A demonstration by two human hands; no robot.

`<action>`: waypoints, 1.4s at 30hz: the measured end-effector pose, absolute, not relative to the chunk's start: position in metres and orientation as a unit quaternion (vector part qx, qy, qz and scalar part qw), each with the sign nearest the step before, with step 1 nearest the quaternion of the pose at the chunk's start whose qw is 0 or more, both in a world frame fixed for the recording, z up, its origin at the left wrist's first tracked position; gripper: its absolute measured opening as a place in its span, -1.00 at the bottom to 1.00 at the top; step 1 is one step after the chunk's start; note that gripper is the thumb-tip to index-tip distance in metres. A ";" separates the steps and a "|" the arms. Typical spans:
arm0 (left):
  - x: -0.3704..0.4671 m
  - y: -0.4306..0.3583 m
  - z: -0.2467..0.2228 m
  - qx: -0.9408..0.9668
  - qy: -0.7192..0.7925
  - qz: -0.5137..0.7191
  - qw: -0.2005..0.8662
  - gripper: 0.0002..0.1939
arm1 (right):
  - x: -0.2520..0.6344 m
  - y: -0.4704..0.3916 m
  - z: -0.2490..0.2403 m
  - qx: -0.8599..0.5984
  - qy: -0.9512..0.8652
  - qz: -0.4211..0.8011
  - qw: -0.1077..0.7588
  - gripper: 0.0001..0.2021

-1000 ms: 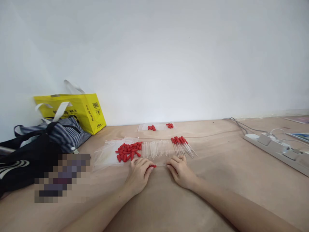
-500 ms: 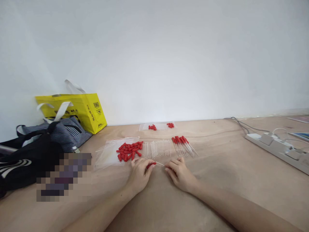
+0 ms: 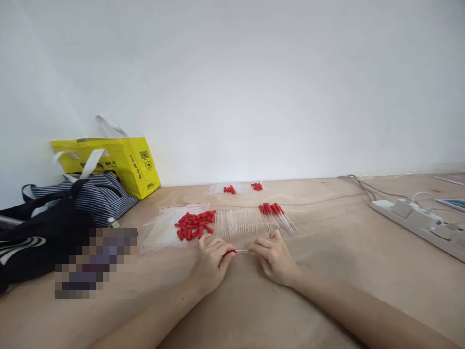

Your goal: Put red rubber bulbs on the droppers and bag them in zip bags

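Observation:
My left hand (image 3: 209, 265) is closed in a pinch round a red rubber dropper bulb (image 3: 231, 251), mostly hidden by the fingers. My right hand (image 3: 275, 257) pinches a thin clear glass dropper tube (image 3: 242, 251), whose left end meets the bulb's mouth; I cannot tell how deep it sits. Just beyond the left hand lies a pile of loose red bulbs (image 3: 196, 223). A row of bare glass tubes (image 3: 236, 221) lies in the middle. Past my right hand, several droppers with red bulbs fitted (image 3: 275, 213) lie side by side.
Clear plastic bags (image 3: 160, 231) lie under and left of the pile. Another bag with red bulbs (image 3: 229, 189) is near the wall. At left stand a yellow bag (image 3: 140, 167), a striped bag (image 3: 105, 194) and a black bag (image 3: 47, 242); at right, a power strip (image 3: 417, 220).
The tube and bulb have turned from a slight slant to nearly level, in line with each other. Both hands keep their pinch and have shifted only slightly.

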State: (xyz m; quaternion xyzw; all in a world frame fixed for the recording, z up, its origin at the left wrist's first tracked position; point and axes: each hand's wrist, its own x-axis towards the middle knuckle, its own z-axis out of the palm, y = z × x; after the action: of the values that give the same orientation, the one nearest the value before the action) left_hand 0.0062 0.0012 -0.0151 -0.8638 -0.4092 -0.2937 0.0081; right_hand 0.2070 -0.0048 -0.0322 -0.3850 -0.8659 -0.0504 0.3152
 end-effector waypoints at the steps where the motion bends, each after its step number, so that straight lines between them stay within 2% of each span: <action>1: 0.006 0.001 -0.015 -0.869 -0.401 -0.291 0.011 -0.83 | 0.208 -0.004 -0.031 -0.381 -0.869 -0.057 0.311 -0.73; 9: 0.005 0.002 -0.018 -0.885 -0.378 -0.274 -0.005 -0.79 | 0.213 0.003 -0.027 -0.357 -0.882 -0.096 0.291 -0.73; 18: 0.006 0.006 -0.017 -0.842 -0.435 -0.317 -0.041 -0.82 | 0.196 -0.016 -0.028 -0.412 -0.844 0.000 0.345 -0.78; 27: 0.005 -0.001 -0.014 -0.881 -0.379 -0.283 0.000 -0.82 | 0.206 -0.006 -0.029 -0.323 -0.877 -0.161 0.317 -0.73; 32: 0.009 -0.003 -0.013 -0.879 -0.355 -0.318 0.021 -0.82 | 0.203 -0.005 -0.029 -0.287 -0.871 -0.203 0.342 -0.74; 37: 0.012 -0.003 -0.014 -0.876 -0.324 -0.357 0.031 -0.83 | 0.198 -0.006 -0.031 -0.292 -0.870 -0.168 0.361 -0.76; 42: 0.012 -0.002 -0.012 -0.872 -0.328 -0.361 0.028 -0.87 | 0.197 -0.006 -0.031 -0.343 -0.872 -0.044 0.347 -0.80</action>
State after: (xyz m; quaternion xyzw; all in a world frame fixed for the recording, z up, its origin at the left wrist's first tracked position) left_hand 0.0125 -0.0017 -0.0121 -0.8724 -0.3283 -0.3609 0.0284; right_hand 0.1967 -0.0062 -0.0312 -0.3428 -0.8717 -0.0442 0.3474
